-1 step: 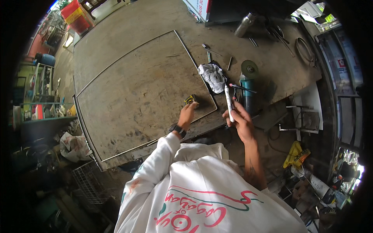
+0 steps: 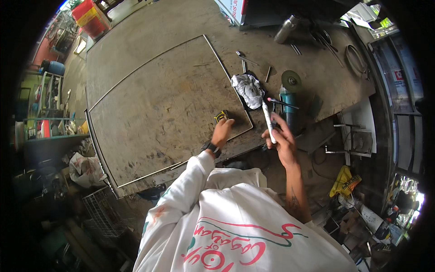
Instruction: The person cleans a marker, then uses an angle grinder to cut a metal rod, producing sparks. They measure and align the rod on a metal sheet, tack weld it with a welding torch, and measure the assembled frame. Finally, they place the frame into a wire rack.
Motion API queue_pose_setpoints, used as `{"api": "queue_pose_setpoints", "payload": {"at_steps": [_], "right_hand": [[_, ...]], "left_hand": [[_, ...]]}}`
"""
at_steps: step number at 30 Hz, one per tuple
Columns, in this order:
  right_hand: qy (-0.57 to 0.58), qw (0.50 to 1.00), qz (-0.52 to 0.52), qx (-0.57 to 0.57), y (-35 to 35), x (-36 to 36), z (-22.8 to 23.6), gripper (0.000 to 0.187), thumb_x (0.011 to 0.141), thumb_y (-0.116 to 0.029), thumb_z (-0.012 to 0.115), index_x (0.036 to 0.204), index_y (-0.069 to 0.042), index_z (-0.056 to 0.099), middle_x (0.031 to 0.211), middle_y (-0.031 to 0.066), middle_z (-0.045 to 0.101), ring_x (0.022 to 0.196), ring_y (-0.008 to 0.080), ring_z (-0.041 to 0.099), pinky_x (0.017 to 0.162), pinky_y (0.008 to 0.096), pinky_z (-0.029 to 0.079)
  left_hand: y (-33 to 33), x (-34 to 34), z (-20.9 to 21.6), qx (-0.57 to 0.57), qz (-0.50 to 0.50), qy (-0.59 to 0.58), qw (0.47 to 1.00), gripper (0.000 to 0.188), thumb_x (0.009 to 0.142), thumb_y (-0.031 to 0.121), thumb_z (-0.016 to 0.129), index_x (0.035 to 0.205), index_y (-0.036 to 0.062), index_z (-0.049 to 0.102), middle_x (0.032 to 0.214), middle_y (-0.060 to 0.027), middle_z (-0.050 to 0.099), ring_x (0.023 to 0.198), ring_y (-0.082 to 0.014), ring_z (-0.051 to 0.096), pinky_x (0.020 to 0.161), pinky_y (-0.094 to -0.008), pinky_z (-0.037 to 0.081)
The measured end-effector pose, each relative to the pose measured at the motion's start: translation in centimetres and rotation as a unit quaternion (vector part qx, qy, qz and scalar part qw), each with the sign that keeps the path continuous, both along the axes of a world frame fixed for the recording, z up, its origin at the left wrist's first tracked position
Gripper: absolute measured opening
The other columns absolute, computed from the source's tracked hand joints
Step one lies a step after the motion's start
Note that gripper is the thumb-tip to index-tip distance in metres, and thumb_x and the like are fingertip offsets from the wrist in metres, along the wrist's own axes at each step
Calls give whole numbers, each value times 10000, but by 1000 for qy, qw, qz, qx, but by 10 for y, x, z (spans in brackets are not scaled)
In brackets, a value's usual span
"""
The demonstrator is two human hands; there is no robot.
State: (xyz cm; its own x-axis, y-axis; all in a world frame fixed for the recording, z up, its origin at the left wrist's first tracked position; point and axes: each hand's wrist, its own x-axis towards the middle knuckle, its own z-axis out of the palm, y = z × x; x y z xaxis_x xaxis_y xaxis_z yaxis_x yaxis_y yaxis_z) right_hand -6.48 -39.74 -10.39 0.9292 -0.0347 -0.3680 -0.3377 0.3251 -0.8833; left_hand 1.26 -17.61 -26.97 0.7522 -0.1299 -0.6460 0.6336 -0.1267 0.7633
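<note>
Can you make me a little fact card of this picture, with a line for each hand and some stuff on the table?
Left hand: fingers at the tape measure; grip unclear
Left wrist: dark watch
Right hand: holds a white marker
Table: thin frame lying flat
By frame's right side: cloth
Right of cloth: grinder
Farther back: bottle

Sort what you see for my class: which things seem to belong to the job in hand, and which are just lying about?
Likely in the job:
- white marker, held in the right grip
- tape measure, at the left grip
- thin rectangular frame around it

Apparently lying about:
- angle grinder
- crumpled cloth
- metal bottle
- yellow bag
</note>
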Motion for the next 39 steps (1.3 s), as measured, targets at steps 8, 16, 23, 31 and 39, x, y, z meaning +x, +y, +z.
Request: {"api": "queue_pose_setpoints", "payload": {"at_steps": [8,16,23,31,39], "right_hand": [[-34,998,32,-46,-50,-15,-12,463,1059,-220,566,1468,-11,507,1088,96,683,803,96,578,703,259,483],[-86,979,85,-164,-41,13,-34,403,980,-134,723,1352,-43,599,968,6,641,811,55,543,705,220,440],[-121,969,-56,-207,-26,51,-44,305,1098,-258,600,1284,-25,668,832,11,658,667,37,509,586,219,393],[-27,956,-245,-159,-89,35,-53,322,1066,-335,646,1145,-28,705,802,42,703,640,72,577,578,248,453],[-5,961,-278,-3,-93,-17,-25,328,1075,-321,622,1131,-4,685,790,60,654,669,126,557,602,279,429]], "left_hand": [[-119,27,-20,98,-30,-194,976,575,903,283,741,1351,-58,622,1349,-293,646,1274,-413,617,1111,-456,467],[-48,-18,6,127,-19,-293,947,339,924,162,722,1220,-3,720,1138,-193,683,1032,-342,699,919,-394,558],[19,-32,11,244,16,-328,912,209,907,88,723,1101,16,747,1040,-151,688,924,-306,697,855,-385,553],[-73,-38,-1,208,-278,-439,829,334,828,123,721,1161,106,726,1155,-141,622,1120,-345,615,948,-465,537],[-98,-36,-35,143,-243,-347,895,238,891,71,727,1128,47,719,1073,-125,686,1015,-319,676,910,-401,562]]}}
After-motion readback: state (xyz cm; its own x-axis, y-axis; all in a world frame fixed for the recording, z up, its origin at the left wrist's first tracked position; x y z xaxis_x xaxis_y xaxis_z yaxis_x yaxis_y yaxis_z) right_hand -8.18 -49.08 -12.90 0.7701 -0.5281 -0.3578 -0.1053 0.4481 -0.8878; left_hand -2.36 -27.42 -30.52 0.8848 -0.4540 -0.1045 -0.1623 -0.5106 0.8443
